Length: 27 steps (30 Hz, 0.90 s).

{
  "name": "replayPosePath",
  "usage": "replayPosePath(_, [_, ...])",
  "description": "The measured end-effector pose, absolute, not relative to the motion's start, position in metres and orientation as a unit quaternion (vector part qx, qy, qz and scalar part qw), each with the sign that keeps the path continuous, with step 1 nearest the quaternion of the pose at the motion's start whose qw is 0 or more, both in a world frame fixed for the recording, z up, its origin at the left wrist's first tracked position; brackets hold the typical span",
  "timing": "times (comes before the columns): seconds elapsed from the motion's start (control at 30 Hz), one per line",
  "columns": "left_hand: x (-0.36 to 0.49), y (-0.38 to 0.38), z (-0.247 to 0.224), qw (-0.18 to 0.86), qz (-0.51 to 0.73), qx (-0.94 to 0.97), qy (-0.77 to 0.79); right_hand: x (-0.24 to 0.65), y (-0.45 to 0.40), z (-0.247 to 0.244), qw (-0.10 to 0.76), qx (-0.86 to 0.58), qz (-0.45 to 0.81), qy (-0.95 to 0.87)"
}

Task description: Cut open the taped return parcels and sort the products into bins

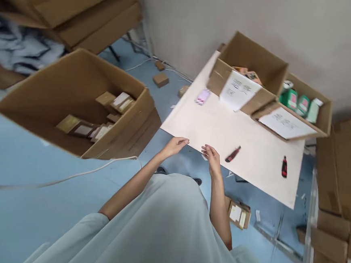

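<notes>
My left hand (pixel 175 146) is held just above the near edge of the white table (pixel 224 129), its fingers stretched out and nothing in it. Across a small gap, my right hand (pixel 212 156) hovers by the same edge with loosely curved, parted fingers, also holding nothing. Nearest to it on the tabletop lies a red and black utility knife (pixel 233 154). A second utility knife (pixel 284 167) rests farther right. Toward the table's left side is a flat pinkish-lilac object (pixel 203 97), blurred by pixels.
An open carton (pixel 218 77) and a lower carton (pixel 325 115) with green-and-white packs stand at the table's back. On my left, a large open carton (pixel 123 137) holds several small boxes. A white cable (pixel 77 175) crosses there. Stacked cartons (pixel 327 172) line the right.
</notes>
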<state>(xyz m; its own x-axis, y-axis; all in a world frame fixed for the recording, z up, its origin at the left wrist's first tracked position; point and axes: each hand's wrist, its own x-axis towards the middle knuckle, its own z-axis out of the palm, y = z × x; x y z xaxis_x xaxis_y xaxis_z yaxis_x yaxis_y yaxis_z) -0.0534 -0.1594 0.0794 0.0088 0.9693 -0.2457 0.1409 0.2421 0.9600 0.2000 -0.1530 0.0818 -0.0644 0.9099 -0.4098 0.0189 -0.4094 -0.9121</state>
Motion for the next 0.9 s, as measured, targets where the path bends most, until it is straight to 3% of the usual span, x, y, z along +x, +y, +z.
replayPosePath(0.3, [-0.264, -0.243, 0.054, 0.440, 0.524, 0.249, 0.686, -0.027, -0.131, 0.085, 0.212, -0.486, 0.667, -0.524])
replayPosePath(0.6, [-0.357, -0.283, 0.013, 0.403, 0.583, 0.061, 0.703, -0.178, -0.094, 0.071, 0.080, -0.439, 0.684, -0.576])
replayPosePath(0.9, [-0.450, -0.265, -0.003, 0.344, 0.587, -0.127, 0.722, -0.337, -0.014, 0.042, -0.050, -0.377, 0.708, -0.596])
